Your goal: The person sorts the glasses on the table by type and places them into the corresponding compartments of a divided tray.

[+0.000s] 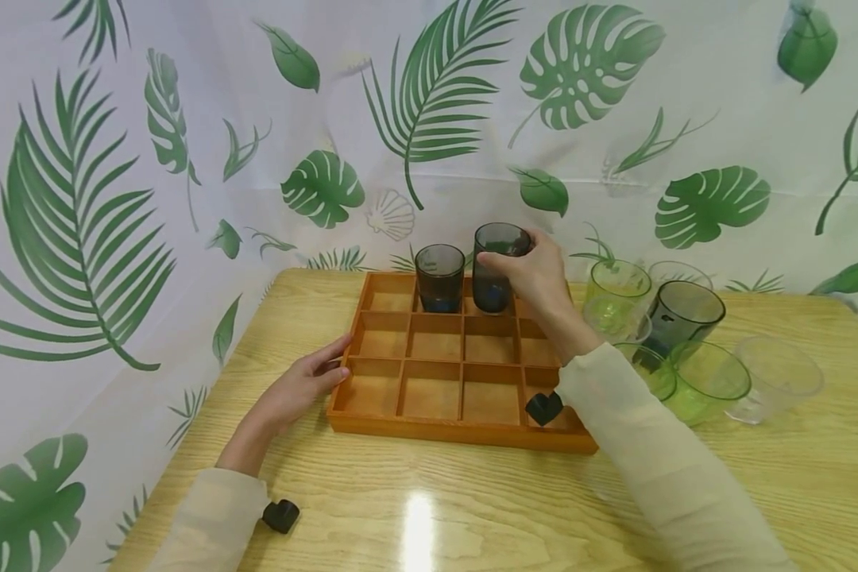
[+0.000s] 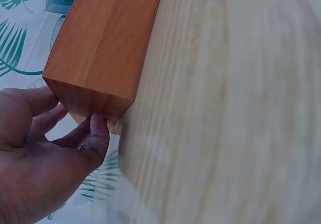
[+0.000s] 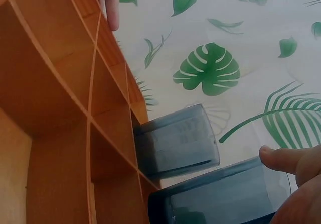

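A wooden box [image 1: 465,433] divided into several square compartments lies on the table. My right hand [image 1: 543,278] holds a dark grey glass tumbler [image 1: 492,286] near its rim, thumb on the near side and fingers mostly hidden behind. It is upright over the back row, its base right at the third compartment from the left. Beside it, another dark tumbler [image 1: 439,278] stands in the second back compartment, also seen in the right wrist view [image 3: 178,141]. My left hand [image 1: 293,393] rests its fingertips against the box's left side; the left wrist view shows thumb and fingers touching that end wall [image 2: 90,101].
On the right side of the table stands a group of glasses: green ones [image 1: 711,381], clear ones [image 1: 779,373] and a dark tumbler [image 1: 686,314]. My right forearm overlaps part of them. A white leaf-print cloth [image 1: 472,183] hangs behind the wooden table [image 1: 343,500].
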